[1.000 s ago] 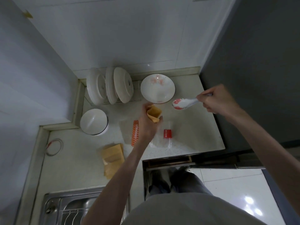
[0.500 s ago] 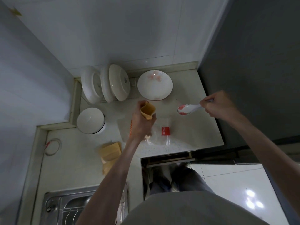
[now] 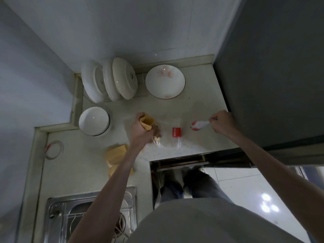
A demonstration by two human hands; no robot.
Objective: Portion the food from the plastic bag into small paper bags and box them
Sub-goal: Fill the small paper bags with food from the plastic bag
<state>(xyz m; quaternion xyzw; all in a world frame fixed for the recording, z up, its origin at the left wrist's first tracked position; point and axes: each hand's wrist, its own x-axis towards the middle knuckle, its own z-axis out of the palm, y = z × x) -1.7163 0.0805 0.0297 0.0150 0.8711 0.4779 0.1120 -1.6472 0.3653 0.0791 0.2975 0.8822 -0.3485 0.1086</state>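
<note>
The left hand (image 3: pixel 140 128) is curled into a fist around a small tan paper bag (image 3: pixel 147 122), fingers pressed together on its creased lower part so the soft, open mouth points up and to the right. Just below and right of that fist, a clear, glossy plastic bag (image 3: pixel 164 135) lies flat on the speckled pale stone counter (image 3: pixel 201 106), close to its front edge; lumpy beige and brown food pieces (image 3: pixel 156 135) show through the film at its left end, and a red rectangular label (image 3: pixel 176 132) sits near its middle.

The right hand (image 3: pixel 221 124) is near the counter's right edge, beside the dark grey flat side of a tall appliance (image 3: pixel 271 76). Thumb and fingers pinch the handle of a white glazed ceramic spoon (image 3: pixel 199 125), whose rounded bowl carries a red pattern and points left toward the plastic bag without touching it.

More flat tan paper bags (image 3: pixel 115 153) are stacked loosely at the counter's front, partly under the left forearm. At the back edge a round, shallow white dish (image 3: pixel 165 81) with faint red markings lies flat, and smooth white plates (image 3: pixel 112 79) stand on edge in the back left corner. An upturned white bowl (image 3: pixel 94 121) sits ahead of them. A thin ring band (image 3: pixel 53 149) lies near the left edge, and a ribbed stainless steel sink (image 3: pixel 70 213) shines at the bottom.
</note>
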